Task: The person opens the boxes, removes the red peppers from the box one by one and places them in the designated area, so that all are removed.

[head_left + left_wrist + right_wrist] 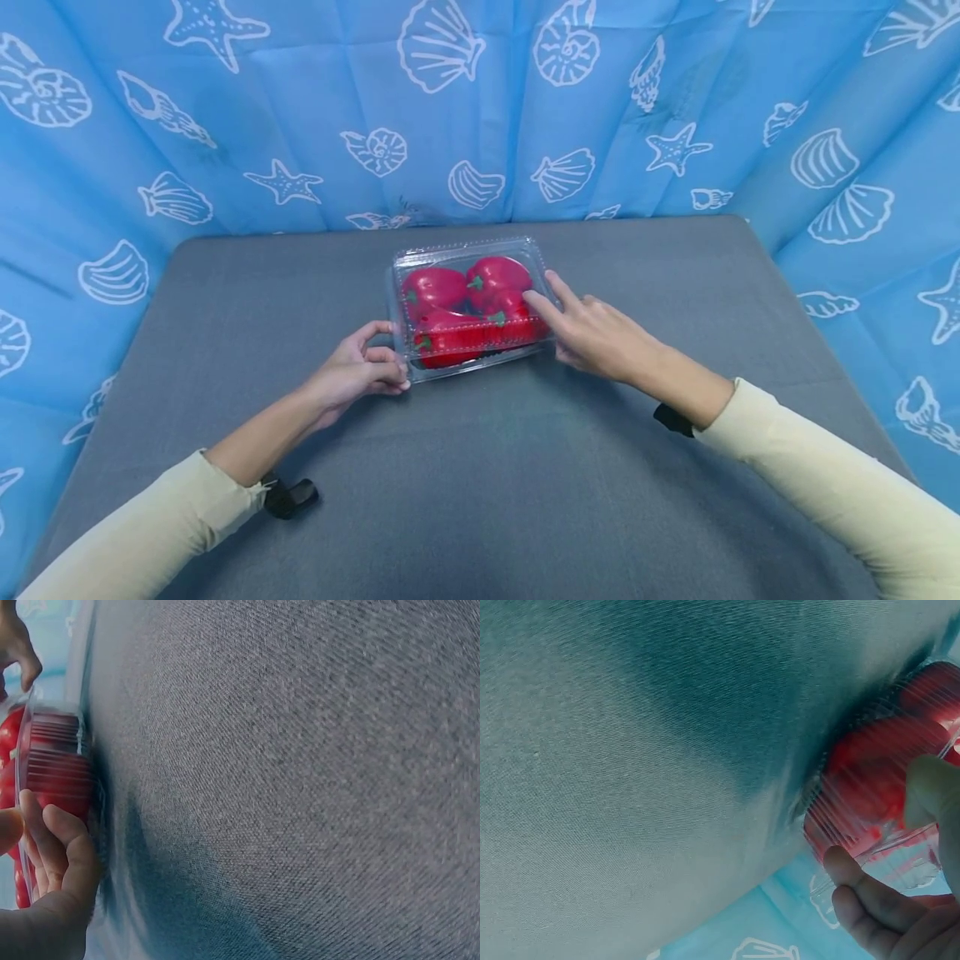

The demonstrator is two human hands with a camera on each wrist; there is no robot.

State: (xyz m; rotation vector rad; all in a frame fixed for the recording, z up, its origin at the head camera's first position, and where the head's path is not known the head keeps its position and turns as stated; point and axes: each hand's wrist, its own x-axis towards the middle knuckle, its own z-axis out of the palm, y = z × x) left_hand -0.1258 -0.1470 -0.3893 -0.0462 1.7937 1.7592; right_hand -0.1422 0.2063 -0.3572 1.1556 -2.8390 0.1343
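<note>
Dimmer wrist views, soft shadows

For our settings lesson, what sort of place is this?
Probably a staged tabletop set: grey cloth-covered table, blue shell-print fabric curtain behind, and a clear plastic box of red peppers.

Tabletop (480, 500) grey, matte, far corners rounded; fine woven texture plain in both wrist views. Blue curtain (510, 108) behind far edge and along both sides, hanging in soft vertical folds. White sea-life prints scattered over it: large starfish (216, 32) upper left, smaller starfish (285, 182) below, another starfish (678, 149) toward right; fan shell (438, 43) top centre; spiral shell (567, 46) just right of that. Right wrist view: curtain strip with white outlines along bottom, beyond tabletop edge.
</note>
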